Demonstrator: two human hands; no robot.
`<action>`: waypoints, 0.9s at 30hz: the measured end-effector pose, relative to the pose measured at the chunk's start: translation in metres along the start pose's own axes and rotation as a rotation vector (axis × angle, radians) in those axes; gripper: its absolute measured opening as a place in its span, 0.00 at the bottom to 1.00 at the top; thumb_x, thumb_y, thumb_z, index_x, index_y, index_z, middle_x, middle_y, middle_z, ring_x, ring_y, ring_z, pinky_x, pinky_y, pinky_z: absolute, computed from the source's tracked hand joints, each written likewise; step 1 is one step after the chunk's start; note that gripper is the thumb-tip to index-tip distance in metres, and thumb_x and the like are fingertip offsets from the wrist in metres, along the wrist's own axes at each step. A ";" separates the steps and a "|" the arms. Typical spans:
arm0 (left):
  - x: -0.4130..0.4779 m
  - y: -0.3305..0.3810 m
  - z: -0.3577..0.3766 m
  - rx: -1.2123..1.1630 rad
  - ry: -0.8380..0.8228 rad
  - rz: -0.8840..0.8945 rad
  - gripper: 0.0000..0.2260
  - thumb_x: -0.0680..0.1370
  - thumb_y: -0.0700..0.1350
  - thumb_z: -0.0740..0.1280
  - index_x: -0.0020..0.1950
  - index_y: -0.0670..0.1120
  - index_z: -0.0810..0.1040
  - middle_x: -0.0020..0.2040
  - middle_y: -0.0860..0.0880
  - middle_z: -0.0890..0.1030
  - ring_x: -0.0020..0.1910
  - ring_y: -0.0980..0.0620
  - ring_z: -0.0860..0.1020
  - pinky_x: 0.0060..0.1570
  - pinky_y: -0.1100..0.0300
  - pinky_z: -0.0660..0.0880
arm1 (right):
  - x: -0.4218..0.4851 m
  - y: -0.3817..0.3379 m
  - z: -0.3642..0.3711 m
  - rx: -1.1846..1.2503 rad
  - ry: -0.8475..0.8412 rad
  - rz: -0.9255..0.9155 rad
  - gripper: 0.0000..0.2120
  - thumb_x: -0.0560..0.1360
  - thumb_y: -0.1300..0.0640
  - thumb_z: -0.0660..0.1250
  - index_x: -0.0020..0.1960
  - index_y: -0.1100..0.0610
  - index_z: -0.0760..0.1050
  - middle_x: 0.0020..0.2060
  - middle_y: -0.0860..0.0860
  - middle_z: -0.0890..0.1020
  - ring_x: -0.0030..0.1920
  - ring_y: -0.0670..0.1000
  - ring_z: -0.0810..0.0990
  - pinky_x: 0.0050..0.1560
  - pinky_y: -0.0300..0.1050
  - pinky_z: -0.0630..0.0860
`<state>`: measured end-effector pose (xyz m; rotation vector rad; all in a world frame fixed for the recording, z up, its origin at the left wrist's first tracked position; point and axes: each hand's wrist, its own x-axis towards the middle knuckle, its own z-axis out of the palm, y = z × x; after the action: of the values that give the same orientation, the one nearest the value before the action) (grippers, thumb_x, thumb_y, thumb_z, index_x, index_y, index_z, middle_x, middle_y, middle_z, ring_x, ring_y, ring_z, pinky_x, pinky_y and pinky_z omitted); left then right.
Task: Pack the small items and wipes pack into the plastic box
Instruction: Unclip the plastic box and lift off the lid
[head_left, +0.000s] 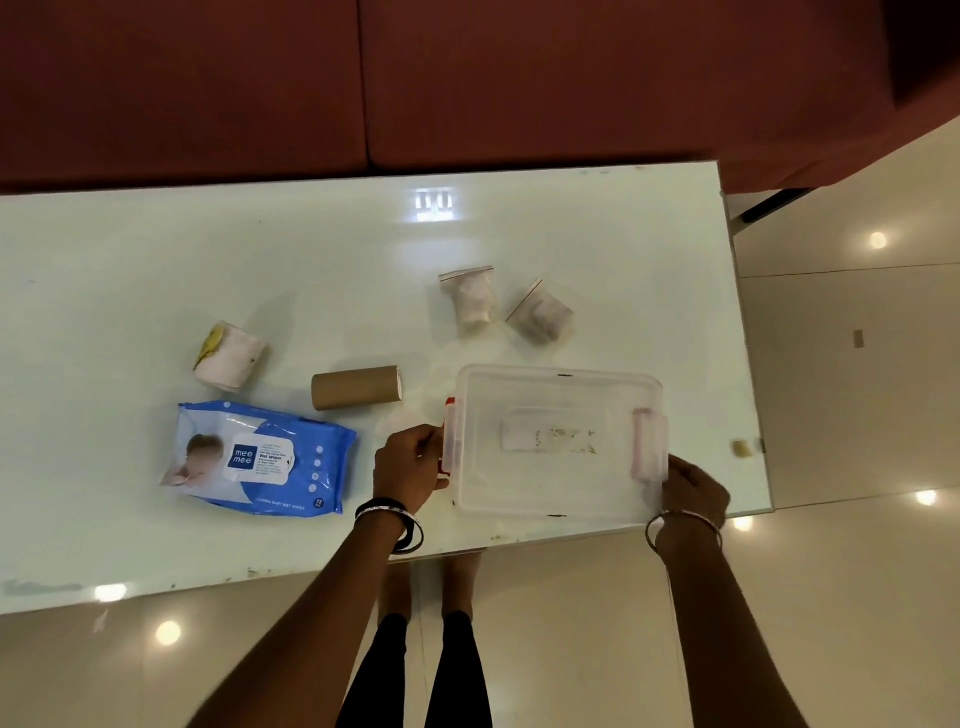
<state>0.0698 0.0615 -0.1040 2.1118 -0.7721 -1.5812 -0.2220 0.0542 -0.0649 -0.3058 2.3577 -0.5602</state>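
A clear plastic box (556, 483) with its lid on sits near the table's front right edge. My left hand (410, 462) grips the red clip on the box's left side. My right hand (693, 491) holds the pale clip on its right side. A blue wipes pack (260, 460) lies flat to the left of my left hand. Behind it lie a brown cardboard roll (356, 387) and a white rolled bundle (228, 356). Two small zip bags, one (472, 299) beside the other (540, 314), rest beyond the box.
The glossy white table (311, 260) ends just right of the box, with shiny floor tiles (857, 389) beyond. A dark red sofa (415, 78) runs along the table's far side. A small yellowish scrap (742, 448) sits at the right edge. My legs stand below the front edge.
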 end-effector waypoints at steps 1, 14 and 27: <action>0.001 -0.001 0.000 0.010 -0.007 0.022 0.08 0.79 0.44 0.64 0.50 0.44 0.82 0.45 0.42 0.84 0.42 0.44 0.84 0.40 0.49 0.84 | -0.010 -0.003 0.003 -0.025 0.144 -0.157 0.12 0.74 0.66 0.65 0.55 0.60 0.82 0.52 0.60 0.83 0.49 0.57 0.82 0.52 0.40 0.76; 0.011 -0.008 -0.011 -0.163 -0.196 0.160 0.09 0.78 0.37 0.64 0.44 0.44 0.83 0.38 0.42 0.82 0.38 0.43 0.81 0.43 0.52 0.78 | -0.149 -0.037 0.105 -0.860 -0.352 -1.021 0.44 0.61 0.32 0.67 0.74 0.32 0.54 0.79 0.51 0.34 0.76 0.62 0.29 0.68 0.80 0.42; 0.012 -0.001 -0.007 0.060 -0.147 0.114 0.14 0.79 0.37 0.62 0.35 0.50 0.75 0.29 0.53 0.77 0.24 0.61 0.79 0.21 0.69 0.76 | -0.156 -0.054 0.108 -1.041 -0.326 -1.047 0.33 0.63 0.39 0.74 0.64 0.42 0.65 0.78 0.59 0.48 0.75 0.73 0.37 0.62 0.82 0.57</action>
<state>0.0793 0.0545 -0.1114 1.9702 -0.9822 -1.6852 -0.0312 0.0295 -0.0227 -1.9580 1.8064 0.3484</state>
